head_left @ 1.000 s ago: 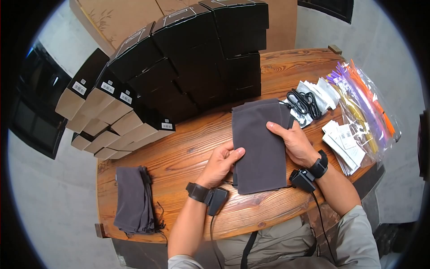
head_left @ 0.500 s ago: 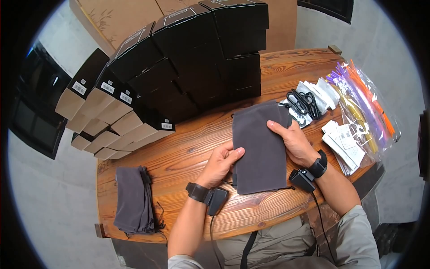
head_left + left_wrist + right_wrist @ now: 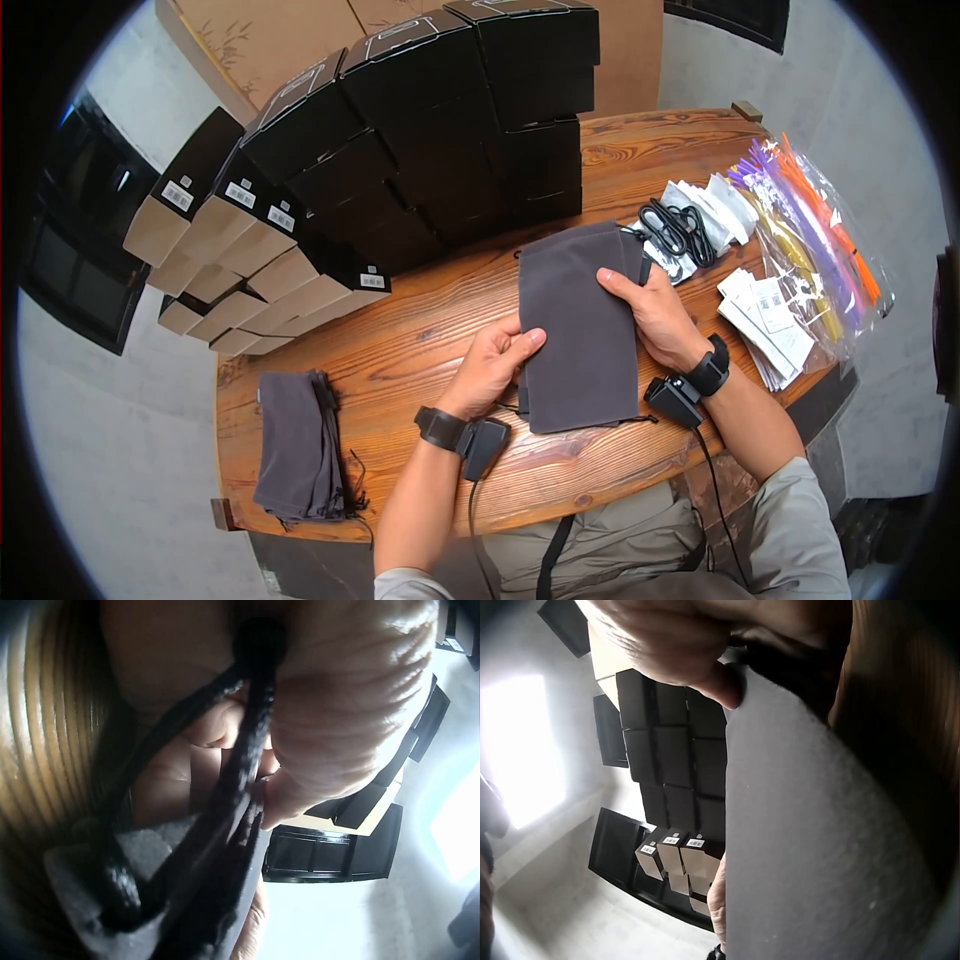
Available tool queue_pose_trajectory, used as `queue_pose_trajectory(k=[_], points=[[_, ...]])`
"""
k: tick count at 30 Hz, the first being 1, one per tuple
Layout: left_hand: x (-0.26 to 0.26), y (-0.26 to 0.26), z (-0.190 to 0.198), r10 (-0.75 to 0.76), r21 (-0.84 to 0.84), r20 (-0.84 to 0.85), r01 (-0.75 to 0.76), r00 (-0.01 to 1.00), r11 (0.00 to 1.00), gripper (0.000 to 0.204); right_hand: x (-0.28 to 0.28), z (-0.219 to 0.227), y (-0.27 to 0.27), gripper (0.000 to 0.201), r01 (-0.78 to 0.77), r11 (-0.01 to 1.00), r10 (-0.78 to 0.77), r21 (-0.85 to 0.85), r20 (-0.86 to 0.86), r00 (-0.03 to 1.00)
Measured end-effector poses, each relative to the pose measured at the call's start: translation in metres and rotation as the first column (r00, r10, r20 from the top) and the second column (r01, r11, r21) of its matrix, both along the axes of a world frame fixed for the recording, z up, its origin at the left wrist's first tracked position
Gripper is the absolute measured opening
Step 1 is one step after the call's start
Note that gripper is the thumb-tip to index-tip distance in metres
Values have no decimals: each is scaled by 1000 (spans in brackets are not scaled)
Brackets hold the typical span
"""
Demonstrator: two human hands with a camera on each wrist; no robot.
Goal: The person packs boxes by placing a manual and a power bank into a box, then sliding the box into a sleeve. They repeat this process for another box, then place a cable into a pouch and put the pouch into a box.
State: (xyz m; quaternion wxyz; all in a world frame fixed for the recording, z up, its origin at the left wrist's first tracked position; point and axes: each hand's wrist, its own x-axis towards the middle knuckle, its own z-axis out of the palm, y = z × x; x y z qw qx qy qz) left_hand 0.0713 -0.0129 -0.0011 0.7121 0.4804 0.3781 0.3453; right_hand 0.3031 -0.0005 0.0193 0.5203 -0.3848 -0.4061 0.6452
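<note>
Grey fabric pouches (image 3: 580,330), seemingly a small stack, are held above the table between both hands. My left hand (image 3: 495,368) pinches their left edge, thumb on top and fingers underneath. On the right edge, my right hand (image 3: 663,318) grips with its thumb on the upper face. Black drawstrings (image 3: 251,742) cross in front of the left palm in the left wrist view. In the right wrist view the pouch cloth (image 3: 802,810) hangs from the thumb and fingers. The fingers beneath the cloth are mostly hidden.
More grey pouches (image 3: 298,445) lie at the table's left. Stacked black boxes (image 3: 430,130) stand behind. To the right are black cables (image 3: 680,230), silvery packets (image 3: 727,208), white papers (image 3: 770,325) and a clear bag of colourful ties (image 3: 815,240).
The top pouch's upper edge and right side have shifted slightly. Both hands keep their grip in nearly the same place.
</note>
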Motion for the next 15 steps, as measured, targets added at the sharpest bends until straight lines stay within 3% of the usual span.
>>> queue_pose_trajectory(k=[15], points=[[0, 0, 0, 9, 5, 6, -9, 1000, 1000, 33, 0, 0, 1, 28, 47, 999, -47, 9, 13, 999]])
